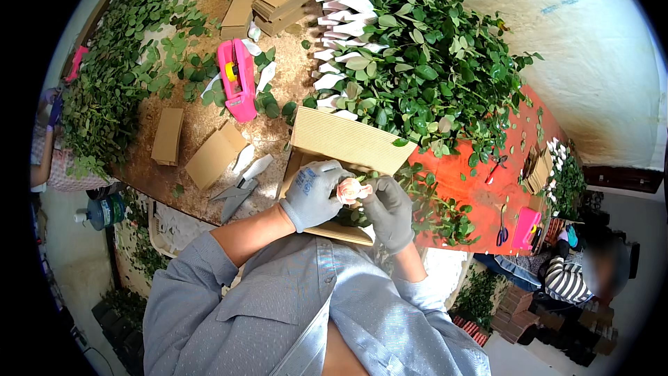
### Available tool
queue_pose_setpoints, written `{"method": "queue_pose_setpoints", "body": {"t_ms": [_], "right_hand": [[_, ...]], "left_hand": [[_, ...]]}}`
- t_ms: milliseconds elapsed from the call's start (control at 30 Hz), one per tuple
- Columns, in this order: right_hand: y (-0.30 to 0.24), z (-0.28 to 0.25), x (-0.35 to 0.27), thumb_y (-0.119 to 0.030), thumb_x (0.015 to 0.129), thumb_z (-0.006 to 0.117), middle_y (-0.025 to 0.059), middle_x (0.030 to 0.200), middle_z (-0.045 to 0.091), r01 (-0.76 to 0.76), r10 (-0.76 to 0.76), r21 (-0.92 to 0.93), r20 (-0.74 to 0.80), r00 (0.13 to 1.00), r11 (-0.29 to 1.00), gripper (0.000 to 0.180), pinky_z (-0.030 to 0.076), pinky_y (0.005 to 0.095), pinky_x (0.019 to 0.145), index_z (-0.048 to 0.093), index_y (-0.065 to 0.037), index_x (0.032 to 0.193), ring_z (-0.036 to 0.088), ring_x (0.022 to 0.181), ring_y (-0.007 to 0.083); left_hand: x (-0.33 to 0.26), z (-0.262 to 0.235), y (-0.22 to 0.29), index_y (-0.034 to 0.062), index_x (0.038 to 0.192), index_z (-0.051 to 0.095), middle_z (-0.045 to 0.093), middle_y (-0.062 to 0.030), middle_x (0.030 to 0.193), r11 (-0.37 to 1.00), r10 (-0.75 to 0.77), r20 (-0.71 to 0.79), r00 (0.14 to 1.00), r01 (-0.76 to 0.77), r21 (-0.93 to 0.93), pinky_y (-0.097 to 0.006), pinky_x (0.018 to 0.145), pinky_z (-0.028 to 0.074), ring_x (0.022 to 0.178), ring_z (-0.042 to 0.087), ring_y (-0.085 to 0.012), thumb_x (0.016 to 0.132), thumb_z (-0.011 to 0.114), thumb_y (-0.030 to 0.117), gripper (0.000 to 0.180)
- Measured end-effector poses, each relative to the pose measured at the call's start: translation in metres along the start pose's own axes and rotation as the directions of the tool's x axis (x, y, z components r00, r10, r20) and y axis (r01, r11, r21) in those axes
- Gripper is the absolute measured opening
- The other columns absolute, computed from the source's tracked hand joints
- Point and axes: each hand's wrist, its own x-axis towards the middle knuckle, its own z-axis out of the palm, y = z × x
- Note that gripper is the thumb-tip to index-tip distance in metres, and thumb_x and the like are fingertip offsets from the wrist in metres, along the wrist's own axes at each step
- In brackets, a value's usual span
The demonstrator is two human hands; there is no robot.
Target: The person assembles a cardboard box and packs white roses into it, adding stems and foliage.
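A pale pink rose (350, 191) sits between my two grey-gloved hands, in front of my chest. My left hand (312, 193) closes around the rose from the left, its fingers partly hidden behind the bloom. From the right, my right hand (391, 213) pinches at the petals' edge with bent fingers. What its fingertips grip exactly is too small to make out. Below and around the hands lies a folded corrugated cardboard wrap (353, 138), its far flap standing up. Green leaves show inside it, beneath my hands.
A pink tape dispenser (239, 87), cardboard pieces (214, 155) and grey-bladed shears (236, 200) lie to the left. Leafy rose stems with white-sleeved heads (351, 17) pile up at the far side. Blue-handled scissors (502, 226) rest rightward. Other people are at both sides.
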Motion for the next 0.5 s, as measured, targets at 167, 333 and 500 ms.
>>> {"method": "queue_pose_setpoints", "body": {"t_ms": [167,333,500], "right_hand": [[0.02,0.004,0.002,-0.014,0.098,0.067,-0.0026,0.084,0.06,-0.141,0.144,0.302,0.01,0.989,0.943,0.012,0.043,0.0209,0.065,0.065,-0.003,0.097,0.052,0.072,0.0037],[0.018,0.015,0.002,-0.015,0.098,0.067,-0.0034,0.082,0.06,-0.178,0.196,0.399,-0.005,0.981,0.9,0.01,0.042,0.0191,0.063,0.065,-0.005,0.1,0.052,0.071,0.0028],[0.02,0.02,0.007,-0.019,0.099,0.066,-0.0027,0.079,0.062,-0.229,0.248,0.443,0.014,0.969,0.867,0.013,0.041,0.0199,0.058,0.064,-0.007,0.096,0.052,0.066,0.0033]], "left_hand": [[0.001,-0.001,0.0,0.001,0.092,0.069,0.068,-0.0136,0.086,0.98,-0.13,0.064,0.989,0.138,-0.145,-0.037,0.071,0.052,0.079,0.069,-0.0312,0.074,0.077,0.01,0.022],[-0.003,0.003,-0.012,0.0008,0.094,0.066,0.068,-0.0094,0.084,0.861,-0.232,0.121,0.965,0.262,-0.437,-0.032,0.072,0.052,0.078,0.066,-0.0173,0.074,0.078,0.004,0.023],[-0.004,0.001,-0.025,0.0018,0.094,0.064,0.067,-0.0083,0.086,0.883,-0.166,0.135,0.977,0.208,-0.42,-0.031,0.074,0.051,0.079,0.064,-0.0155,0.076,0.078,0.005,0.022]]}}
